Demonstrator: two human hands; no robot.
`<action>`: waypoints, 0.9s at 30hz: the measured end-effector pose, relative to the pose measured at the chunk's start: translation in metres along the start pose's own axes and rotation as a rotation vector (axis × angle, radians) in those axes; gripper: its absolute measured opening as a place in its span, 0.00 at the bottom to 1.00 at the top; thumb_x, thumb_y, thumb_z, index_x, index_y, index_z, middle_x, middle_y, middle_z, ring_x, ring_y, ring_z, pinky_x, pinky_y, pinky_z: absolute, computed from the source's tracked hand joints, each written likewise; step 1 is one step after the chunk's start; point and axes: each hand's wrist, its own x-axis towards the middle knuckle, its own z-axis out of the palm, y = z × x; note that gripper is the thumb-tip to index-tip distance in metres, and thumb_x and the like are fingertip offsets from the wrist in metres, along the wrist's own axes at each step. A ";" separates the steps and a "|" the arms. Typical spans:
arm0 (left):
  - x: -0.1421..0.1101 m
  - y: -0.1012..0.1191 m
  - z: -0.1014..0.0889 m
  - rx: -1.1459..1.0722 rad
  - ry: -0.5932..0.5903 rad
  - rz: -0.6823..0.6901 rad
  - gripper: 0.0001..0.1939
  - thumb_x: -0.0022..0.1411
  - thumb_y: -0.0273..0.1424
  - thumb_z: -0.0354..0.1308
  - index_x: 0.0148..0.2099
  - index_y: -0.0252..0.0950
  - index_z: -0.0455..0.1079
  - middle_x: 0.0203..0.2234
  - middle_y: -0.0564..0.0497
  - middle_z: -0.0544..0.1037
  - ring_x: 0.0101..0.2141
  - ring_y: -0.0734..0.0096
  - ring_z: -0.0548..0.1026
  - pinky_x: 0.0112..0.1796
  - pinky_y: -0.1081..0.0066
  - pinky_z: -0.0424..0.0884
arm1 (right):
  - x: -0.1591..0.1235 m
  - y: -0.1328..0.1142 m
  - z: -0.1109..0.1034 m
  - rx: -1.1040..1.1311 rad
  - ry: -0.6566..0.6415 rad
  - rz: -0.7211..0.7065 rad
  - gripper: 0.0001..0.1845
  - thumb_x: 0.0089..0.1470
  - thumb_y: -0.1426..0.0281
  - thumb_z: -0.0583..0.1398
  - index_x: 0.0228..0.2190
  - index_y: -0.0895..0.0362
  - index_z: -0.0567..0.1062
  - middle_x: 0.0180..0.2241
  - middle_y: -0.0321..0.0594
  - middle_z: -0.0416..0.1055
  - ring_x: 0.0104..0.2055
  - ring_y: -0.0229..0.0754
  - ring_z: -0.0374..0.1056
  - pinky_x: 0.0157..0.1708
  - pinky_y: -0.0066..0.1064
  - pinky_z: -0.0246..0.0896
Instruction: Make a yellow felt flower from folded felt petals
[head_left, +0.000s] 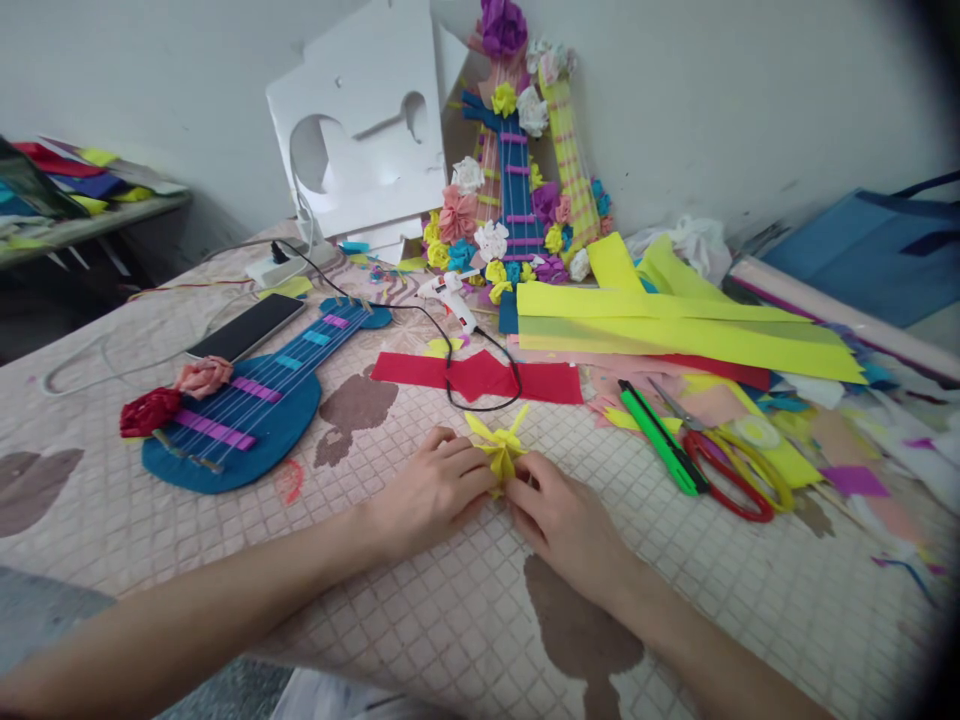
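Between my two hands is a yellow paper flower (501,450) with pointed petals spreading upward. My left hand (439,487) pinches its left side, fingers closed and bent. From the right, my right hand (559,515) has its fingertips closed on the lower right of the flower. Both hands rest low over the quilted tablecloth (450,620). Just beyond them lies a red paper strip (480,376) with a wider middle, crossed by a black cord. Further back, a white glue gun (452,300) sits on the table.
A blue paper guitar (255,410) with flowers and a black phone (247,328) lie left. Right are a green cutter knife (660,440), red-and-yellow scissors (731,475), yellow paper strips (675,325) and scraps. Flower-covered guitars (517,190) and a white foam board (360,120) lean at the wall.
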 end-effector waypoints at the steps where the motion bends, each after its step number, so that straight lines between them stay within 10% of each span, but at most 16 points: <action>1: 0.000 0.000 -0.001 -0.003 -0.005 -0.003 0.07 0.65 0.27 0.48 0.37 0.34 0.68 0.35 0.49 0.74 0.38 0.67 0.70 0.44 0.62 0.60 | 0.000 0.001 0.000 0.008 -0.003 0.001 0.06 0.56 0.76 0.52 0.32 0.57 0.68 0.35 0.42 0.64 0.31 0.38 0.64 0.28 0.29 0.62; 27: -0.001 -0.004 0.003 0.004 0.000 0.026 0.08 0.66 0.28 0.48 0.39 0.35 0.68 0.35 0.49 0.74 0.39 0.68 0.70 0.45 0.64 0.59 | -0.002 0.001 0.003 -0.023 0.063 -0.013 0.07 0.57 0.74 0.51 0.32 0.57 0.69 0.35 0.42 0.64 0.30 0.39 0.63 0.26 0.29 0.60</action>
